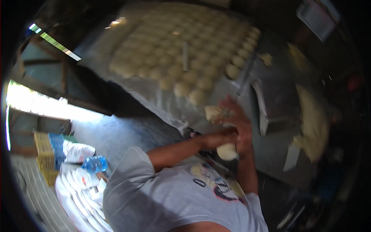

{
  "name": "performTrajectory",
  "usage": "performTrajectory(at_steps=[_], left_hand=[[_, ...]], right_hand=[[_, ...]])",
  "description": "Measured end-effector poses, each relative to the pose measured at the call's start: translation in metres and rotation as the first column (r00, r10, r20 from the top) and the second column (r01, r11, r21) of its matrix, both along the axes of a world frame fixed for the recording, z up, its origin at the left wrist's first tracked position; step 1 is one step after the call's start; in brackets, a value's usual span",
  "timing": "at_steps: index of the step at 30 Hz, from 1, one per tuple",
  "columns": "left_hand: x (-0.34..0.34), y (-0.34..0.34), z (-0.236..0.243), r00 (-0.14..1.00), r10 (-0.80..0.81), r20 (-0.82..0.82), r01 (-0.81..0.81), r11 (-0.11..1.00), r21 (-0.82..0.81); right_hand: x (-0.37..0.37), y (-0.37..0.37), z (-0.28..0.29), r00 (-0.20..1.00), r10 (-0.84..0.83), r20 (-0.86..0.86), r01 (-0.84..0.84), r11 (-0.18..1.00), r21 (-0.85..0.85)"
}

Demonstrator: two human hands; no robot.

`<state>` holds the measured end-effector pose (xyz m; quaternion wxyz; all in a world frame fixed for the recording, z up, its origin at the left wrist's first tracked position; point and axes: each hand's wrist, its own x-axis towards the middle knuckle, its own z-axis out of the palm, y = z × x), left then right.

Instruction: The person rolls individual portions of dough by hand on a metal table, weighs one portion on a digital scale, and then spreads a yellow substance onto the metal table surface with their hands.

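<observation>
I judge the step as shaping: my left hand (216, 139) cups a dough ball (227, 151) above the tabletop (270, 150), right hand (237, 120) fingers closed on a dough piece (212, 113); next calls for placing it beside the rows of dough balls (185, 50)

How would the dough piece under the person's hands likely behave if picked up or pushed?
The dough piece looks soft and rounded, so it would probably sag or dent under pressure. Its ball shape might let it roll slightly. The big dough mass slumps flat, which suggests pliable, possibly sticky material.
</observation>
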<state>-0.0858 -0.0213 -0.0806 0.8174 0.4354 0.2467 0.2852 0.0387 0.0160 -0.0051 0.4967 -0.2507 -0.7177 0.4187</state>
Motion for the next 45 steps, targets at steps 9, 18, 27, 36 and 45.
performTrajectory(at_steps=[9,18,27,36,45], left_hand=[[-0.043,0.123,0.086,0.777,0.551,0.304,-0.622,0.598,0.506],[-0.136,0.164,0.026,0.606,0.789,0.099,-0.785,0.574,0.232],[-0.140,0.139,-0.083,0.696,0.536,-0.477,-0.405,0.842,0.355],[-0.048,0.115,-0.140,0.590,0.556,-0.585,0.474,0.348,0.809],[-0.006,0.118,-0.081,0.961,-0.265,-0.085,0.241,0.944,-0.225]], right_hand=[[-0.027,0.028,0.011,0.650,-0.473,-0.595,-0.315,0.545,-0.777],[-0.035,0.155,-0.058,0.605,-0.794,0.062,0.628,0.523,0.576],[-0.051,0.138,-0.223,0.514,-0.573,0.638,0.756,0.654,-0.021],[0.031,0.131,-0.240,0.871,-0.445,0.207,0.482,0.698,-0.529],[0.016,0.019,-0.151,0.680,-0.691,0.246,0.724,0.578,-0.377]])
